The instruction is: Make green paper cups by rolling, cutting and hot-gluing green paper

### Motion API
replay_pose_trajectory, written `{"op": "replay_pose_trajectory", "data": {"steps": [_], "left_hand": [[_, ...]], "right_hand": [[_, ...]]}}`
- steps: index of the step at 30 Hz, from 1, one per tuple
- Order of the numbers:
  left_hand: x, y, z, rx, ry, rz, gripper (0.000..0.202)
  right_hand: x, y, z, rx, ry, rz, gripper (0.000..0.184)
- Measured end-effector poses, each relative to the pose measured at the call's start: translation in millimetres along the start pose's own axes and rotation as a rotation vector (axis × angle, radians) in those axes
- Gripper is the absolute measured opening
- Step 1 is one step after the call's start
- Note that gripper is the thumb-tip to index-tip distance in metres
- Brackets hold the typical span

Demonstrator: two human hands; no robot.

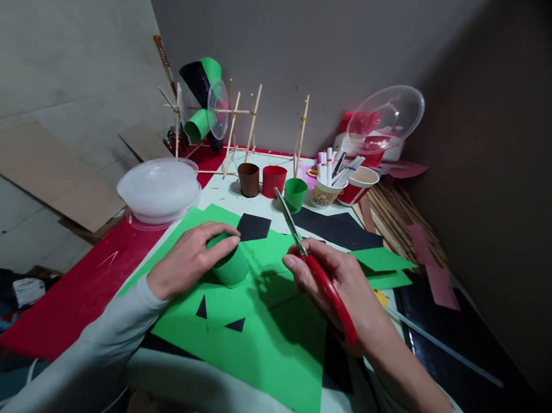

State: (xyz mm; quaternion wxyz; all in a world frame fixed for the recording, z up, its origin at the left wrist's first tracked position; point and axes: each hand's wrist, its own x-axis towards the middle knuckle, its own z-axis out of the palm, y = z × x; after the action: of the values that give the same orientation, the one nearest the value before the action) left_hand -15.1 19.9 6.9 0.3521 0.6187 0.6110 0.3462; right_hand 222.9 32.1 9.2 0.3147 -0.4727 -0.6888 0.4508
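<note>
My left hand [193, 254] is wrapped around a green paper cup [232, 271] that stands on green paper sheets [271, 356]. In my right hand [330, 275] is a pair of scissors [325, 284] with red handles, its blades pointing up and away to the left, apart from the cup. Two small black paper triangles [235, 324] lie on the green sheet in front of the cup. A piece of black paper [255, 227] rests just behind my left hand. Farther back, brown [248, 180], red [274, 181] and green [295, 195] cups stand in a row.
Behind the cups rises a stick frame [253, 121] bearing a wheel of plastic lids and coloured cups [199, 125]. Plastic bowls [160, 190] sit at the left. To the right are a marker cup [326, 194], a striped cup [359, 185], wooden sticks [401, 220] and a glue stick [445, 344].
</note>
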Motion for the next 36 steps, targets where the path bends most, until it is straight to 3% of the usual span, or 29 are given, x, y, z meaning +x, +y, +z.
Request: {"op": "replay_pose_trajectory", "data": {"steps": [6,12,16,18,22,24,27,33,36], "left_hand": [[7,-19,-4.2,-0.16,0.028,0.018,0.055],[1,-15,-14.2,-0.26,0.27,0.062,0.049],[-20,-12,-16.6,-0.102,0.324,0.09,0.032],[-33,-17,-15.3,0.096,0.335,0.184,0.024],[-45,-32,-7.9,0.392,0.195,0.403,0.018],[-42,-38,-3.5,0.441,0.129,0.482,0.015],[-36,-38,-0.7,0.465,0.11,0.537,0.025],[-22,-16,-17.6,0.411,0.241,0.523,0.017],[5,1,-28.5,0.469,0.336,0.556,0.02]], "right_hand": [[-2,1,-2,0.054,0.005,0.004,0.045],[-4,-1,-3,0.097,-0.028,0.008,0.046],[-7,-2,-2,0.203,-0.073,0.059,0.041],[-8,-1,-2,0.239,-0.081,0.076,0.039],[-7,-1,-1,0.224,-0.091,0.085,0.041],[-6,-1,0,0.215,-0.107,0.098,0.043],[-5,2,0,0.227,-0.106,0.105,0.048],[-3,8,-5,0.343,-0.016,0.087,0.052],[-2,5,-8,0.4,0.038,0.065,0.053]]}}
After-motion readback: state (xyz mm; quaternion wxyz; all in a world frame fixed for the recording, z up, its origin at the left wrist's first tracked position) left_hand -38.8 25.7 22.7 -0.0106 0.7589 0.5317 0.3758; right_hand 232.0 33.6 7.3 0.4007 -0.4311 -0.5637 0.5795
